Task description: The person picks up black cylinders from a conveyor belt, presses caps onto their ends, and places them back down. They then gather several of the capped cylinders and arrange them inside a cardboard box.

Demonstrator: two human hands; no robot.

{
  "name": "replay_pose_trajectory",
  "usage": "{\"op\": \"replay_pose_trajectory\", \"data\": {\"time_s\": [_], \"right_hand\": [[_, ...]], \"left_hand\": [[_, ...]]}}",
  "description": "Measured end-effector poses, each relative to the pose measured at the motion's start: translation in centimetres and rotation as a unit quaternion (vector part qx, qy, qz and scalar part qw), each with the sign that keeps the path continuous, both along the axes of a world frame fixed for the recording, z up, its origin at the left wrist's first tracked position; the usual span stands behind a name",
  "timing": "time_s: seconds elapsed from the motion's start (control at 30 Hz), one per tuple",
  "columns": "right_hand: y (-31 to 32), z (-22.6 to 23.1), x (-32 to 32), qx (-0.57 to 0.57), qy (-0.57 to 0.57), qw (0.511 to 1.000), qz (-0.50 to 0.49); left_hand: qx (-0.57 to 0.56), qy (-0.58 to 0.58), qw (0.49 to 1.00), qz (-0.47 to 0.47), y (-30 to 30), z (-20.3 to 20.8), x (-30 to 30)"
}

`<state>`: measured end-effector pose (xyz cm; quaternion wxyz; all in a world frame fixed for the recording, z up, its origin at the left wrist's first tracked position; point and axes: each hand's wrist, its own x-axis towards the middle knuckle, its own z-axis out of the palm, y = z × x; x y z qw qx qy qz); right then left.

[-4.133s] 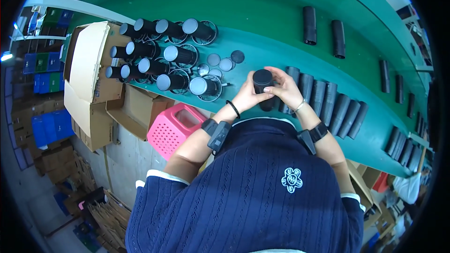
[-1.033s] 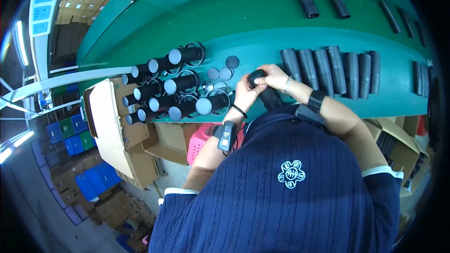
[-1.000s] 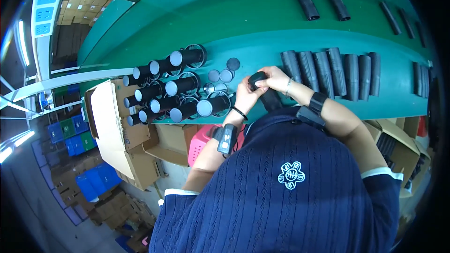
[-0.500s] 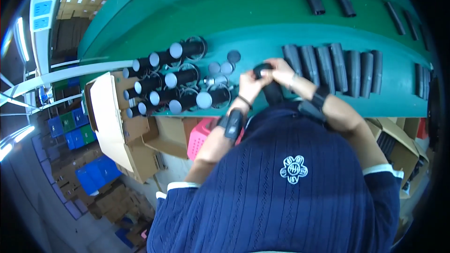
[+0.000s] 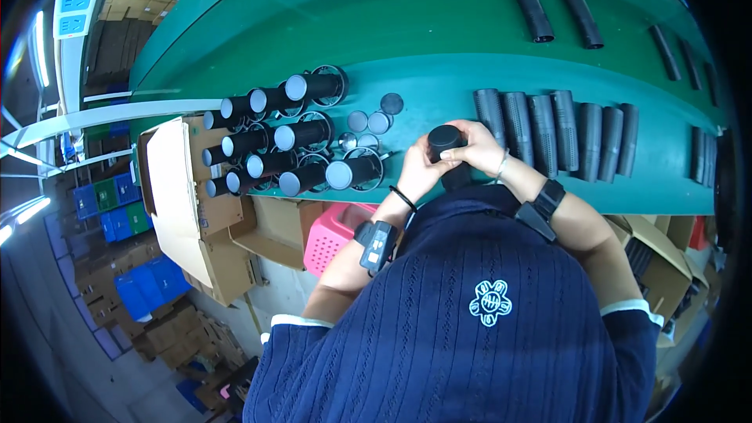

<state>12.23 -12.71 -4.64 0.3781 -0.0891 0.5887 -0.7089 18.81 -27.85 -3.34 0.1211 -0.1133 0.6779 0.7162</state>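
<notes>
My left hand [image 5: 421, 166] and my right hand [image 5: 482, 150] are both closed around the upper end of a black cylinder [image 5: 445, 138]. It stands close against my chest, its round black top facing up. Both thumbs press at the rim of that top, and part of the lower body shows beneath my hands. To the left of my hands lie several loose round caps [image 5: 380, 122], one of them dark [image 5: 392, 103]. Farther left, several black cylinders with pale round ends [image 5: 301, 136] lie in rows, with clear rings about them. Right of my hands is a row of black ribbed tubes [image 5: 540, 137].
The green table [image 5: 439, 82] has a raised back ledge carrying more black tubes [image 5: 533, 9]. Below its front edge are a pink basket [image 5: 333, 241], an open cardboard box [image 5: 178, 204] at left and another box [image 5: 666, 258] at right. A white metal frame [image 5: 117, 119] borders the left side.
My view has shifted a little, so the table sits lower. My hands have drawn slightly closer to me, and the cylinder's round top now shows plainly between them.
</notes>
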Motion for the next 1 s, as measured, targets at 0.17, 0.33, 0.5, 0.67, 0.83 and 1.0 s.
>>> {"op": "replay_pose_trajectory", "data": {"time_s": [0.17,0.33,0.5,0.67,0.83,1.0], "right_hand": [[-1.4,-2.4,-0.1,0.081,0.081,0.992,-0.044],[-1.6,-3.6,-0.1,0.106,0.075,0.991,-0.042],[-2.1,-1.2,0.0,0.192,0.116,0.974,-0.015],[-0.7,0.0,-0.7,0.012,0.010,1.000,0.000],[0.9,-1.7,-0.4,0.025,0.084,0.992,0.089],[0.2,-0.6,-0.2,-0.098,-0.068,0.992,0.039]], "left_hand": [[-0.068,0.001,0.997,0.023,-0.2,-1.2,-0.3],[-0.074,-0.021,0.997,-0.024,-1.4,-1.3,-0.5],[-0.280,0.037,0.959,0.007,0.3,-0.2,1.1],[-0.123,0.022,0.992,-0.004,-0.6,-0.8,-0.6],[0.177,-0.079,0.980,-0.047,-2.9,-1.0,-0.5],[-0.118,-0.022,0.992,-0.044,-1.0,0.5,0.0]]}}
